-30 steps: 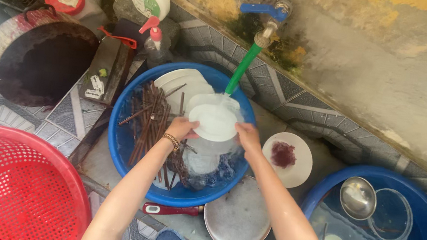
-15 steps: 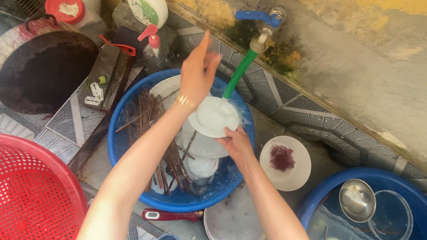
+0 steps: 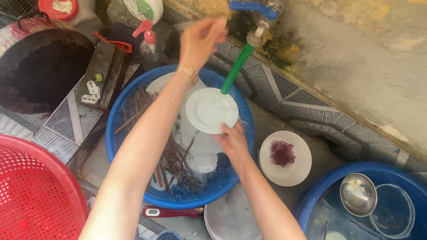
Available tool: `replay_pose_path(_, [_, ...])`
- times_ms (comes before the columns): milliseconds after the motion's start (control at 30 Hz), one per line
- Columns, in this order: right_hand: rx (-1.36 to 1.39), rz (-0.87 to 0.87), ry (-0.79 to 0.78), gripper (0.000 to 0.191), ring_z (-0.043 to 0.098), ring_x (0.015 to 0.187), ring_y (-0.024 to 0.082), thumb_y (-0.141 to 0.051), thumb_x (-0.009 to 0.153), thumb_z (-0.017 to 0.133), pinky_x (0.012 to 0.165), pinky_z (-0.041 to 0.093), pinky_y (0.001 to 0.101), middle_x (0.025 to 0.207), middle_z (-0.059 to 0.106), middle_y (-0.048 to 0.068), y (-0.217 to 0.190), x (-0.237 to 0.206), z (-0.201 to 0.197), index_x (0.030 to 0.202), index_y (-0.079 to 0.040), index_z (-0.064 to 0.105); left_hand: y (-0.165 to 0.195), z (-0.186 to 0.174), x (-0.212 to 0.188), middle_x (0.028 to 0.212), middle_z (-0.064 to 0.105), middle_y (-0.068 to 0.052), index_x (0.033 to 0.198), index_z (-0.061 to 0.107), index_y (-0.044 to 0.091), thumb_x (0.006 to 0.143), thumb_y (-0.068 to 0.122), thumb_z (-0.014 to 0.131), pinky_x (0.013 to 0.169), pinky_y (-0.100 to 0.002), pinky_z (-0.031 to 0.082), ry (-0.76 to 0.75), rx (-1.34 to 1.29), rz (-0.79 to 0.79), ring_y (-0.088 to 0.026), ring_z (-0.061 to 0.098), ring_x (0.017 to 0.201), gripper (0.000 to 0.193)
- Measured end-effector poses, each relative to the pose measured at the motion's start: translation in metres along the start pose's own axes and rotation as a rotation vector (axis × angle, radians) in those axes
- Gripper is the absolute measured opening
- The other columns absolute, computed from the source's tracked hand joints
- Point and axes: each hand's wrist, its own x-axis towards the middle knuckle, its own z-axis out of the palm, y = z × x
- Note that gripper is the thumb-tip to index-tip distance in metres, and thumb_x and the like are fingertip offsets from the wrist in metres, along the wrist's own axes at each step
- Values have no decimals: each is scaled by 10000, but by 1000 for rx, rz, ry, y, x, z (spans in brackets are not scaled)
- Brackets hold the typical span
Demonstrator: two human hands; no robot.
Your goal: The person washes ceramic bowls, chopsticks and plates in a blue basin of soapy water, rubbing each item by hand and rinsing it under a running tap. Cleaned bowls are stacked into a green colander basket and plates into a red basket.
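1. Now raised toward the blue tap handle (image 3: 249, 6) with loosely curled fingers, empty: left hand (image 3: 200, 38), near the handle, contact hard to tell.
2. Clamped on the lower rim of the small white plate (image 3: 212, 110): right hand (image 3: 232, 140), holding it tilted over the blue basin (image 3: 120, 111), just under the end of the green hose (image 3: 236, 69).
3. Probably best done by keeping the plate steady beneath the hose mouth, face angled so water would run back into the basin and not onto the tiled floor (image 3: 62, 121).
4. Worth minding: brown chopsticks (image 3: 168, 157) and more white dishes lying below.
5. Compared with half a second ago: left hand higher and closer to the tap, fingers no longer spread flat; plate and right hand much where they were.
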Motion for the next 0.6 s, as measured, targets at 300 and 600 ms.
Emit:
replay_pose_path(300, [-914,-541,31,322,740,1008,282,10,944,636,866,579,390,1118,767,148,-14,-57,2,1263,-34,637,-97,-54,-127,1206,670,-323,1238,560,-143,1050,683,352,913,-461,581,-333,-133,-1072,-381,720,1045,872])
replay_pose_path(600, [-1355,-1287,57,458,578,1331,365,99,852,615,1077,487,437,1420,624,205,-31,-65,-17,1271,-79,665,-112,-19,-128,1317,665,-182,1382,553,-84,995,115,605,1022,-392,537,-383,-837,-710,-269,660,1179,439])
